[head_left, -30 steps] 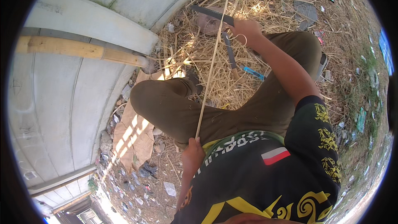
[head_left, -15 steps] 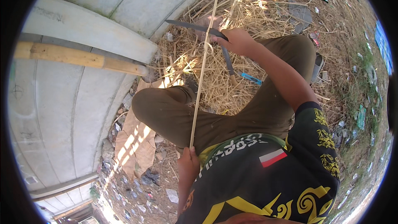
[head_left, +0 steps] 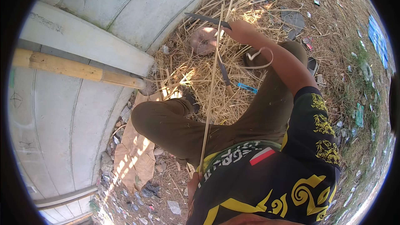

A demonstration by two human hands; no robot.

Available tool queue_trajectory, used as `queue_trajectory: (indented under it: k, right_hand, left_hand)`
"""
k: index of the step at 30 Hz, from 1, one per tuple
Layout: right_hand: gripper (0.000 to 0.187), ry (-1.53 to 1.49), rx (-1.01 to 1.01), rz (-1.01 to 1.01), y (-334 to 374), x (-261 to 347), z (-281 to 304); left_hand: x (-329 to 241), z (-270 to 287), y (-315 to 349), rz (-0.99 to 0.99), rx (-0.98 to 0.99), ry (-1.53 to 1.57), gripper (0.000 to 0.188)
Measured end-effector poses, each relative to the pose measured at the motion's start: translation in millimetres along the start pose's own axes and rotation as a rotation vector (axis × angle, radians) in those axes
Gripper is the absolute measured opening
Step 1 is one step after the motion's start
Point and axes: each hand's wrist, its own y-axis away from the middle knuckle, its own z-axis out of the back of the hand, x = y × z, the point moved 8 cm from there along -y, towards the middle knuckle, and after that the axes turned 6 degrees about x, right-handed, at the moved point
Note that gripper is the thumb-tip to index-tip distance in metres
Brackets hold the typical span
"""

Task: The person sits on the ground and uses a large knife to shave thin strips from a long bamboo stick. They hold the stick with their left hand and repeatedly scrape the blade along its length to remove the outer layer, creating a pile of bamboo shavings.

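My right hand is closed round the handle of a long dark-bladed knife, whose tip points left. A long, pale bamboo strip runs up from my lap and crosses the blade close to that hand. At its near end, beside my waist, my left hand grips the strip, its fingers partly hidden. A thin curled shaving loops out by my right forearm. On the ground between my legs lies a second dark blade with a wooden handle, partly behind the strip.
Loose pale strips and shavings cover the ground between my bent legs. A small blue tool and a clear plastic bag-like thing lie among them. A concrete wall and a bamboo pole stand left, above flattened cardboard.
My left hand has drawn the strip down and slightly right, toward my waist. My right hand with the knife has moved slightly up and right. A curled shaving now shows beside my forearm.
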Motion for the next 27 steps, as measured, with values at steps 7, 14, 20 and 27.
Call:
queue_trajectory:
  k: [7,14,20,27]
  right_hand:
    - [0.048,-0.098,0.052,0.226,24.2,22.2,5.6]
    - [0.048,0.118,-0.045,-0.408,-2.1,-91.3,28.3]
    - [0.066,-0.058,-0.230,-0.402,-13.2,-190.6,30.9]
    - [0.051,-1.358,0.101,-0.678,8.0,-98.5,-53.7]
  left_hand:
    - [23.9,2.7,7.4,-0.025,0.010,0.013,0.037]
    - [61.8,-14.2,33.2,0.035,0.007,-0.004,0.036]
    - [76.5,-18.3,49.7,0.064,-0.016,0.007,0.038]
    - [7.1,8.1,14.0,-0.173,-0.001,0.304,0.041]
